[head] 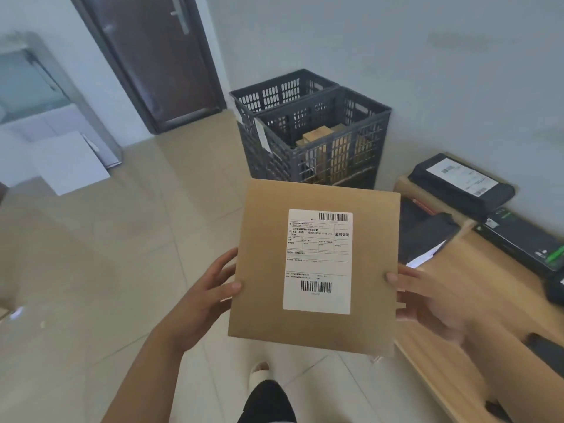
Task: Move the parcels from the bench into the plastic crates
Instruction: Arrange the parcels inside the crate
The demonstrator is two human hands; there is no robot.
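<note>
Head view recorded a flat brown parcel (316,267) held up in the air over the tiled floor (122,239), label facing up, with the left hand (201,300) pinching its left edge, thumb on top, and the right hand (427,303) gripping its right edge likewise. Fingers beneath the parcel were hidden. The right hand was blurred. Two dark plastic crates (314,132) stood side by side against the wall (427,71) beyond the parcel; the nearer one held brown parcels, only partly seen through the slats, and the farther one's contents could not be made out. The bench (476,270) at right was cut off by the frame edge and carried black parcels (464,181). Open floor lay between the person and the crates.
</note>
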